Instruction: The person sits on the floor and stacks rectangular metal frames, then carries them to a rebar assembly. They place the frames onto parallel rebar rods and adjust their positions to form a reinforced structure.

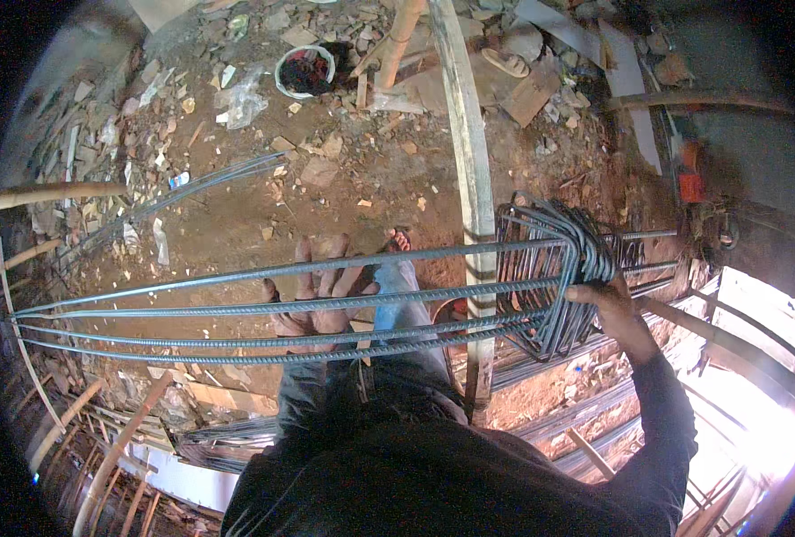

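Several long ribbed steel rebars (433, 294) run across in front of me, drawing close together at the far left. Around their right end hangs a bundle of bent rebar stirrups (580, 246), packed tightly at the front and spaced more loosely behind. My right hand (614, 311) is closed on the near right side of this bundle, thumb laid over the stirrups. Beneath the rebars is my left hand (324, 291), its fingers spread apart and pointing away from me. The bars pass over it and hide parts of the palm; whether it touches them I cannot tell.
A wooden post (462, 134) stands just beyond the rebars, left of the stirrups. Rubble covers the ground, with a white bucket (281, 75) of dark contents farther off. More thin bars (209, 179) lie at left. Bamboo poles (120, 456) stand at lower left; bright light enters lower right.
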The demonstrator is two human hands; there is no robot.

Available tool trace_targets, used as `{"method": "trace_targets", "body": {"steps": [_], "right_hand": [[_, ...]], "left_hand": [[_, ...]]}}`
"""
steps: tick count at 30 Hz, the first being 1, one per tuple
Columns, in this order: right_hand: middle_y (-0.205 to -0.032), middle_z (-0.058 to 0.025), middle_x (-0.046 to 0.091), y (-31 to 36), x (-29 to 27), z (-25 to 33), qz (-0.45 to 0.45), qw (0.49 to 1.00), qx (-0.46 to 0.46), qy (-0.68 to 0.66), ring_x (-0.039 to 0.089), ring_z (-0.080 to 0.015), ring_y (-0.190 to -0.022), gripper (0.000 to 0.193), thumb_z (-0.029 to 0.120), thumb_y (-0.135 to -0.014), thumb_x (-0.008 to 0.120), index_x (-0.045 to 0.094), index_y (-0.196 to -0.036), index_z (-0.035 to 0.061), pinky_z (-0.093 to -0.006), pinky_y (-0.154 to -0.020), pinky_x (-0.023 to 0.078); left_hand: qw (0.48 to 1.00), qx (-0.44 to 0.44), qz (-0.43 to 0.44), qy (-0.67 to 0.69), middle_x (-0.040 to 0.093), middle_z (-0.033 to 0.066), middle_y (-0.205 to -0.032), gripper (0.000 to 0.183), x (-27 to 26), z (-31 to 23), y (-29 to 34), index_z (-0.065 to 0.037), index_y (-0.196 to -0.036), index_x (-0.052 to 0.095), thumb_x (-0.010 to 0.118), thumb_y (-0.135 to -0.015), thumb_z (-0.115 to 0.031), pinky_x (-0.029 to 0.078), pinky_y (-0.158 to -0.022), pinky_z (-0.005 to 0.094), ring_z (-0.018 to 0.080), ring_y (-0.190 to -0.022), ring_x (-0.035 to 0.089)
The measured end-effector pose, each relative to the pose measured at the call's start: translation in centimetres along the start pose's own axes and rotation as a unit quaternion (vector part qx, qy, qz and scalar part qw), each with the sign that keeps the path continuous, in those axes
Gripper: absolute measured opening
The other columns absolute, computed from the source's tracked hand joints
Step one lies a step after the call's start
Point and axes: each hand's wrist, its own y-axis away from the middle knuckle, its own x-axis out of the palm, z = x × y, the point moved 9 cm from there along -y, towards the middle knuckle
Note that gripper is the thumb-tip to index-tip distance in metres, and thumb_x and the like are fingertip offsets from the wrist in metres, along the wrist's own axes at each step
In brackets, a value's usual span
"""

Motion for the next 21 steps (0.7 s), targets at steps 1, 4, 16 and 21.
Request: {"method": "trace_targets", "body": {"steps": [1, 4, 16, 21], "right_hand": [[-0.129, -0.0074, 0.07, 0.2, 0.0, -0.1, 0.01, 1.0, 0.0, -0.024, 0.063, -0.0197, -0.119, 0.078, 0.018, -0.07, 0.084, 0.06, -0.142, 0.0022, -0.0372, -0.111, 0.045], [-0.12, -0.0034, 0.073, 1.1, 0.1, 0.4, 0.029, 0.998, -0.035, -0.054, 0.067, -0.0166, -0.111, 0.073, 0.015, -0.071, 0.085, 0.063, -0.139, 0.005, -0.0355, -0.103, 0.051], [-0.121, -0.0077, 0.073, 6.2, -2.1, 4.5, -0.071, 0.997, -0.017, -0.007, 0.069, -0.0239, -0.113, 0.072, 0.02, -0.068, 0.094, 0.066, -0.133, 0.0048, -0.0415, -0.108, 0.05], [-0.115, -0.0075, 0.075, 6.8, -0.1, 5.7, 0.035, 0.992, 0.04, -0.112, 0.072, -0.0217, -0.106, 0.055, 0.017, -0.08, 0.084, 0.067, -0.131, 0.0039, -0.0387, -0.099, 0.056]], "left_hand": [[1.0, -0.009, 0.021, 0.001, 0.023, 0.0055, -0.175, 0.074, -1.2, 0.3, 0.2, -0.035, -0.164, 0.034, 0.052, -0.099, -0.066, 0.016, -0.125, 0.071, 0.0446, -0.161, 0.016], [0.487, 0.049, 0.051, -0.871, 0.008, 0.0122, -0.177, 0.079, -4.3, 0.5, -0.6, -0.037, -0.166, 0.029, 0.037, -0.098, -0.076, 0.008, -0.123, 0.075, 0.0469, -0.161, 0.011], [0.158, 0.109, 0.069, -0.979, 0.006, 0.0164, -0.177, 0.081, -10.9, 2.3, -1.2, -0.039, -0.168, 0.024, 0.033, -0.097, -0.078, 0.01, -0.123, 0.0752, 0.0476, -0.159, 0.014], [0.149, 0.087, 0.064, -0.983, 0.008, 0.0173, -0.177, 0.081, -12.5, 2.9, -1.7, -0.041, -0.168, 0.018, 0.032, -0.098, -0.079, 0.02, -0.123, 0.072, 0.0468, -0.157, 0.025]]}}
